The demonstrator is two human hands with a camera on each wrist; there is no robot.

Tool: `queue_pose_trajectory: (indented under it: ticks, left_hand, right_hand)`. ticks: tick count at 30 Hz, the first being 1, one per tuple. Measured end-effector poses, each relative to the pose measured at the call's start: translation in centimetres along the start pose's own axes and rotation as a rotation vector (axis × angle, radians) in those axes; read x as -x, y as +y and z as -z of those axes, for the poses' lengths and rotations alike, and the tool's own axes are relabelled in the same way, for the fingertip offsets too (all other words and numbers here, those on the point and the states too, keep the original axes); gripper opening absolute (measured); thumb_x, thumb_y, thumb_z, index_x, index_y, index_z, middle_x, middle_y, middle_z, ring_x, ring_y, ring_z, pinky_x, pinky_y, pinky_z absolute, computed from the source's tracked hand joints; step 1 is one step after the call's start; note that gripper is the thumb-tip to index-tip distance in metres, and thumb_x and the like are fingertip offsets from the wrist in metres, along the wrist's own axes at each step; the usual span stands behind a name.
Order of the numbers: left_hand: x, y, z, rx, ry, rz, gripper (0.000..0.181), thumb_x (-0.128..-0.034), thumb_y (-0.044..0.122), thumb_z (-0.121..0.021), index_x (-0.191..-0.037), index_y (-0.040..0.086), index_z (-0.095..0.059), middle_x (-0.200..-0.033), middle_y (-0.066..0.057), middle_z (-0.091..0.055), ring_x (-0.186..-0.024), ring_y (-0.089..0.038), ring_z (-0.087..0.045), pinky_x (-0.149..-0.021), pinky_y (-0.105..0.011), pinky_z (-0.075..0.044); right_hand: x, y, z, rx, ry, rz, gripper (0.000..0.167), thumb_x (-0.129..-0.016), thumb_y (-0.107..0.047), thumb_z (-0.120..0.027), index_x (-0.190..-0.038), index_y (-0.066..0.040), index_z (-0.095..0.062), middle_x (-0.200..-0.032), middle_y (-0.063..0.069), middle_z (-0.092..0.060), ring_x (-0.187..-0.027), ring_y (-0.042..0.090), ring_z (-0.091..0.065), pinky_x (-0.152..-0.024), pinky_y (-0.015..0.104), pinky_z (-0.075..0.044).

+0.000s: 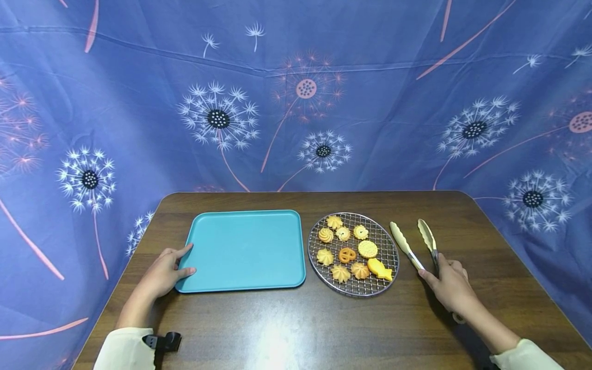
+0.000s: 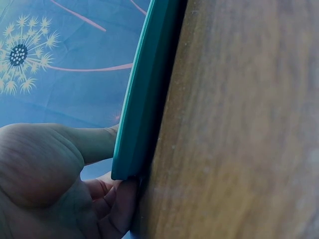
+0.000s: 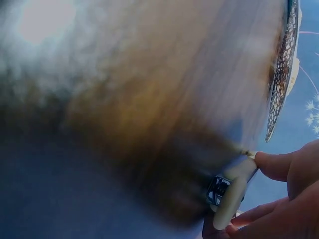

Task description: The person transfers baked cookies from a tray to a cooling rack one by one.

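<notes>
My left hand (image 1: 162, 272) grips the left edge of a blue-green rectangular tray (image 1: 245, 252) lying on the table. In the left wrist view the thumb is over the tray's rim (image 2: 137, 109) and curled fingers reach beneath it. My right hand (image 1: 452, 285) holds metal tongs with pale tips (image 1: 407, 250), their two arms spread apart and pointing away from me. Between the tray and the tongs sits a round wire rack (image 1: 358, 295). On it lie several cookies, among them a pretzel (image 1: 347, 255), a round yellow biscuit (image 1: 367, 249) and a yellow fish-shaped piece (image 1: 376, 267).
The brown wooden table (image 1: 222, 329) has rounded far corners. Behind and beside it hangs a blue cloth (image 1: 370, 51) with dandelion prints. Light glares off the table's front middle. A black strap (image 1: 162, 341) is on the left sleeve.
</notes>
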State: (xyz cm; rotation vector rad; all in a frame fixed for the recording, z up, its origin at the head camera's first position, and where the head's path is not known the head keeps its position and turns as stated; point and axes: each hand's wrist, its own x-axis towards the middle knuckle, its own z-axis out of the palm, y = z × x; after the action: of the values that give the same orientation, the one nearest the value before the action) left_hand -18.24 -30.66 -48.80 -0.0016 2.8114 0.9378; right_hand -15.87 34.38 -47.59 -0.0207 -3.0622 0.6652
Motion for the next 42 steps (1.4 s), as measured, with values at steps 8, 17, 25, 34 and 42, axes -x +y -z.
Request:
queue_pose_trajectory:
  ticks: [8, 17, 25, 34, 42]
  left_hand:
    - [0.0, 0.1, 0.0, -0.007, -0.004, 0.006, 0.073, -0.0958, 0.017, -0.074, -0.156, -0.002, -0.037, -0.109, -0.019, -0.048, -0.084, -0.026, -0.044, -0.07, -0.036, -0.036]
    - [-0.1, 0.0, 0.1, -0.002, -0.005, 0.006, 0.073, -0.096, 0.018, -0.074, -0.156, -0.001, -0.037, -0.11, -0.019, -0.048, -0.084, -0.026, -0.043, -0.07, -0.036, -0.036]
    - [0.1, 0.2, 0.1, 0.0, -0.008, 0.006, 0.073, -0.0956, 0.017, -0.074, -0.156, -0.002, -0.038, -0.105, -0.017, -0.046, -0.082, -0.025, -0.042, -0.069, -0.036, -0.035]
    - [0.1, 0.3, 0.1, -0.012, -0.008, 0.01, 0.073, -0.0956, 0.017, -0.074, -0.156, -0.002, -0.037, -0.104, -0.016, -0.046, -0.083, -0.025, -0.042, -0.071, -0.037, -0.035]
    - [0.1, 0.7, 0.2, -0.081, -0.007, -0.002, 0.072, -0.0951, 0.018, -0.074, -0.154, -0.005, -0.04, -0.108, -0.018, -0.048, -0.09, -0.028, -0.048, -0.079, -0.044, -0.042]
  right_hand:
    - [-0.2, 0.0, 0.6, 0.027, -0.045, -0.043, 0.085, -0.104, -0.032, -0.062, -0.142, 0.033, -0.021, -0.128, 0.058, -0.035, -0.115, 0.072, -0.034, -0.096, 0.073, -0.031]
    - [-0.2, 0.2, 0.8, 0.029, -0.067, -0.077, 0.098, -0.102, -0.042, -0.062, -0.143, 0.033, -0.015, -0.134, 0.059, -0.03, -0.117, 0.074, -0.032, -0.098, 0.076, -0.031]
    - [0.2, -0.1, 0.8, 0.014, -0.045, -0.056, 0.093, -0.104, -0.04, -0.059, -0.145, 0.031, -0.017, -0.137, 0.058, -0.028, -0.123, 0.074, -0.031, -0.101, 0.077, -0.03]
    - [0.8, -0.9, 0.7, 0.014, -0.01, -0.017, 0.087, -0.105, -0.041, -0.056, -0.15, 0.025, -0.021, -0.14, 0.056, -0.027, -0.124, 0.075, -0.03, -0.099, 0.079, -0.029]
    - [0.9, -2.2, 0.5, 0.013, 0.032, -0.007, 0.084, -0.104, -0.046, -0.057, -0.151, 0.018, -0.03, -0.148, 0.051, -0.024, -0.133, 0.071, -0.024, -0.098, 0.082, -0.027]
